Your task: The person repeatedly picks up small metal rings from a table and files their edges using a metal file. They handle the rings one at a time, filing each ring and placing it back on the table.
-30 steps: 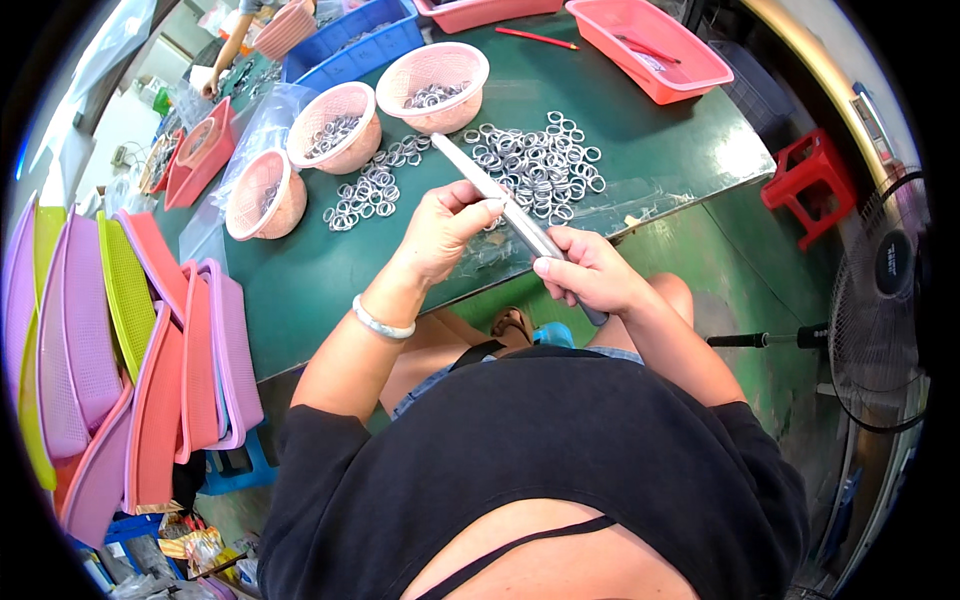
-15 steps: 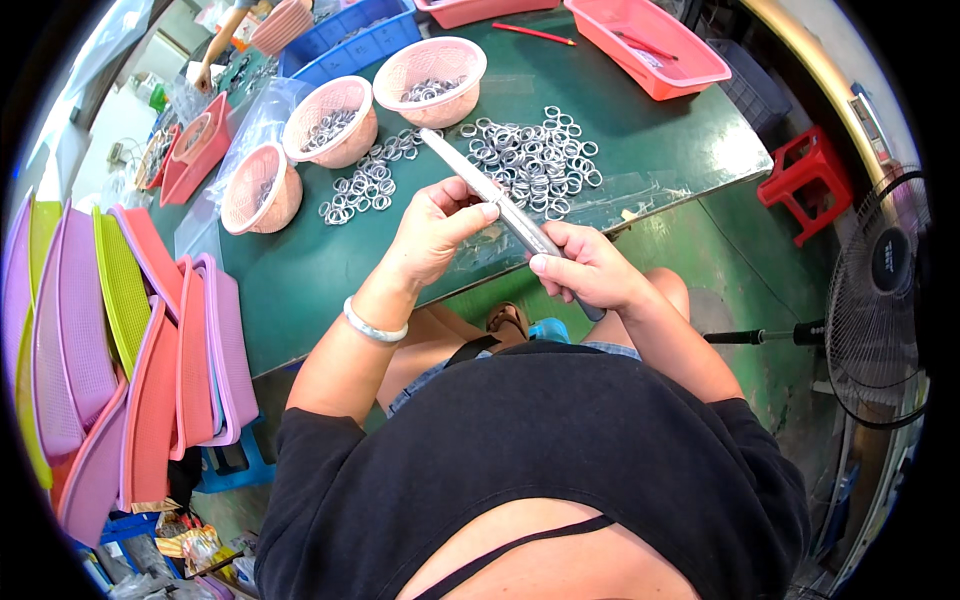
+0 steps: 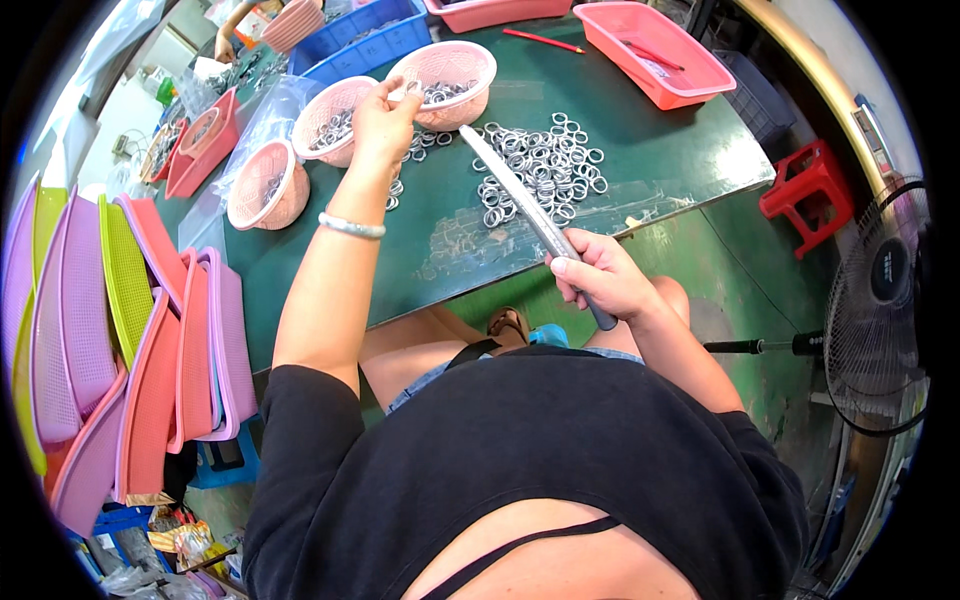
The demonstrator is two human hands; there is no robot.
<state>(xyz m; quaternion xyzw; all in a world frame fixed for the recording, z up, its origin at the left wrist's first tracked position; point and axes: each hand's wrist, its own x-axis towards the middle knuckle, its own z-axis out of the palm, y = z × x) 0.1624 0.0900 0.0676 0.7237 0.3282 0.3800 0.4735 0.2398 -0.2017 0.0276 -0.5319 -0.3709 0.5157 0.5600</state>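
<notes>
My right hand (image 3: 605,272) is closed round the dark lower end of a ring mandrel (image 3: 515,190), a tapered silvery rod whose tip points up and left over the table. No ring shows on the rod. My left hand (image 3: 384,120) is raised at the rims of two pink baskets, its fingertips pinching what looks like a small metal ring (image 3: 412,88). Rings lie inside the right basket (image 3: 465,110) and the middle basket (image 3: 325,105). A heap of silvery rings (image 3: 545,165) spreads beside the rod, and a smaller group (image 3: 428,142) is partly hidden by my left arm.
A third pink basket (image 3: 268,185) stands at the left. Beyond are a blue crate (image 3: 370,45), a red pencil (image 3: 543,41) and a pink tray (image 3: 690,85). Stacked coloured baskets (image 3: 150,340) crowd the left; a red stool (image 3: 808,195) and fan (image 3: 880,300) are right. Another person's hand (image 3: 224,48) shows far left.
My left hand has left the rod and moved up and away to the baskets, with a ring at its fingertips. My right hand still grips the mandrel, nearly in place.
</notes>
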